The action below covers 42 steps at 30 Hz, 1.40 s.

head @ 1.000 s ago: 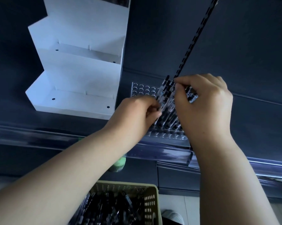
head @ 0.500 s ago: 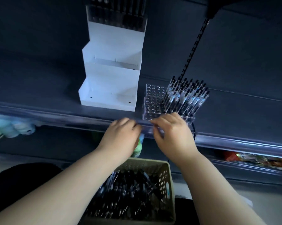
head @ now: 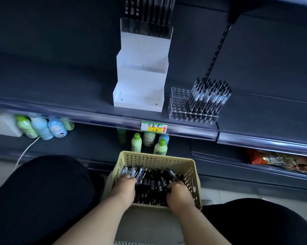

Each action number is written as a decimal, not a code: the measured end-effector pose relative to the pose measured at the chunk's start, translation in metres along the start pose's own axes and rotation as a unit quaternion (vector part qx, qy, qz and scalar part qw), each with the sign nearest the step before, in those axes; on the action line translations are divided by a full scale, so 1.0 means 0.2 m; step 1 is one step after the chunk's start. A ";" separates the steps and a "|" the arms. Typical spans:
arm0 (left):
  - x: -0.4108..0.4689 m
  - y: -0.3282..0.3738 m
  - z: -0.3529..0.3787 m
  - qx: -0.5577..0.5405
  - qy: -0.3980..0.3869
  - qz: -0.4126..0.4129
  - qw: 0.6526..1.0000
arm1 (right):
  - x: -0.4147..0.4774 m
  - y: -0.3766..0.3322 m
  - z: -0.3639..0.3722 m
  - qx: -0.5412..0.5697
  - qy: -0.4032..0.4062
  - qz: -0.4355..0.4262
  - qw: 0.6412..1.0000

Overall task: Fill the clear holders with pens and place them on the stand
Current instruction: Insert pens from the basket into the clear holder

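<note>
Pens (head: 153, 184) lie in the basket (head: 154, 161) between left hand (head: 125, 189) and right hand (head: 180, 195).

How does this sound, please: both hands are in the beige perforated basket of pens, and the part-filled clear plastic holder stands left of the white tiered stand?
Not quite: the head view shows the part-filled clear plastic holder standing right of the white tiered stand, not left. The left hand and right hand are indeed in the beige perforated basket of pens.
</note>
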<state>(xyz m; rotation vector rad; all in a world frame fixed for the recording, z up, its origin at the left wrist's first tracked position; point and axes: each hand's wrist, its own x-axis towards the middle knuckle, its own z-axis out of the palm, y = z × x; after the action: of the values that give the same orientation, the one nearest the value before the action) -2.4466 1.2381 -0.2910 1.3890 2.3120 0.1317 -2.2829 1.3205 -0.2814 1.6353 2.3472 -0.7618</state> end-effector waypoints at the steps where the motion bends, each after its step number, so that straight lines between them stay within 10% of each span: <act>1: 0.01 0.00 0.00 -0.003 0.005 -0.002 1.000 | 0.01 0.00 0.00 0.000 0.007 0.006 1.000; 30: 0.42 0.12 0.10 0.005 -0.003 -0.197 0.980 | 0.37 0.06 0.05 0.016 0.028 0.119 0.992; 42: 0.18 0.19 -0.11 -0.277 0.126 -0.097 0.948 | 0.16 -0.03 -0.11 0.086 0.149 0.044 0.984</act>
<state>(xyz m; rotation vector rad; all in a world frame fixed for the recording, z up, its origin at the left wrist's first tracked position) -2.4401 1.2906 -0.2711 0.8956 2.3321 0.8708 -2.2983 1.3573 -0.2741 2.0384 2.4396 -0.7688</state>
